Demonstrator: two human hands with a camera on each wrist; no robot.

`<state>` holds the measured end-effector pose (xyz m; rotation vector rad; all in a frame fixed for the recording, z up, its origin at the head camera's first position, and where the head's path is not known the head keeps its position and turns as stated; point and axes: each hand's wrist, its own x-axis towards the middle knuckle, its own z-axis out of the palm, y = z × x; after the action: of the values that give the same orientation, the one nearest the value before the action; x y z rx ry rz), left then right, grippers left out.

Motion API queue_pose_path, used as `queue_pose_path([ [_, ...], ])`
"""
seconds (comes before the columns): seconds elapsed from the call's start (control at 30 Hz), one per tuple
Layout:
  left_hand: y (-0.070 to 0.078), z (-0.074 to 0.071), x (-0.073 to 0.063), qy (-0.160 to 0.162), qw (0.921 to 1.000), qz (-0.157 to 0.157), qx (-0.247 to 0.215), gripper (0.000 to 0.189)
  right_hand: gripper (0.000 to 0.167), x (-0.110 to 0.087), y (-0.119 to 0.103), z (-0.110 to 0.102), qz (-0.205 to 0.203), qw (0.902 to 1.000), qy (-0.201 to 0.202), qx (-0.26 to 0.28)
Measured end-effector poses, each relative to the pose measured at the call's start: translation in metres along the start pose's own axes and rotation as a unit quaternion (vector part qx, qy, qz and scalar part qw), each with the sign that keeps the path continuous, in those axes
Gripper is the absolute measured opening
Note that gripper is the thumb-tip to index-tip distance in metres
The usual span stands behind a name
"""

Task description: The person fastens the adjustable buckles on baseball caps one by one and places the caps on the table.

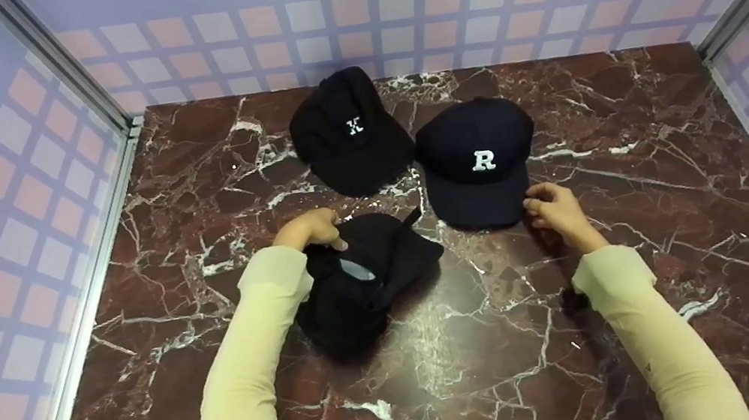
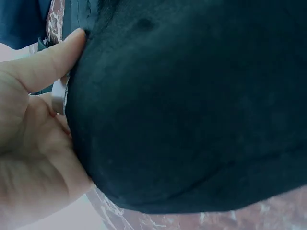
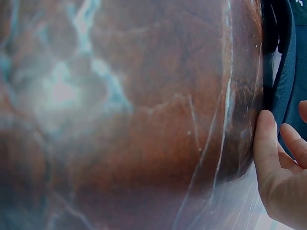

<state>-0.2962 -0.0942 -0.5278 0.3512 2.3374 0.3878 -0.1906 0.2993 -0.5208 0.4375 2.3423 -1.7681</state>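
A black cap lies tilted, its back strap and a pale label showing, with no lettering in sight. My left hand grips this cap at its edge; in the left wrist view the thumb presses the near side while the other fingers go behind the fabric. Farther right sits a navy cap with a white R, brim toward me. At the right corner of that brim, my right hand touches it with loosely bent fingers; thumb and fingertips stand apart in the right wrist view.
Behind the other two, a black cap with a white K-like letter rests beside the navy one. All lie on a dark red marbled tabletop. Purple panels with pink and white squares enclose the back and both sides.
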Motion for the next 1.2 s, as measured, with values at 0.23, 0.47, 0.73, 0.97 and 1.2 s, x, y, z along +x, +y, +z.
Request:
queue_pose_path([
  [0.23, 0.011, 0.005, -0.006, 0.056, 0.9966, 0.029, -0.052, 0.054, 0.034, 0.000, 0.001, 0.001, -0.004, 1.0000, 0.000, -0.007],
  [0.47, 0.041, 0.002, -0.044, 0.104, 0.9850, 0.039, -0.132, 0.051, 0.034, 0.000, 0.002, 0.000, -0.004, 0.9999, 0.001, -0.011],
  [0.73, 0.054, 0.008, -0.050, 0.190, 0.9603, 0.026, -0.202, 0.039, 0.033, -0.001, 0.001, -0.001, -0.005, 0.9999, 0.003, -0.012],
  [0.97, -0.044, 0.070, 0.144, 0.251, 0.9523, 0.027, -0.172, 0.079, 0.033, 0.000, 0.001, 0.000, -0.011, 0.9999, 0.002, -0.008],
  [1.2, -0.006, 0.062, 0.095, 0.243, 0.9492, -0.021, -0.199, 0.082, 0.033, 0.000, 0.001, 0.000, -0.011, 0.9999, 0.003, -0.003],
])
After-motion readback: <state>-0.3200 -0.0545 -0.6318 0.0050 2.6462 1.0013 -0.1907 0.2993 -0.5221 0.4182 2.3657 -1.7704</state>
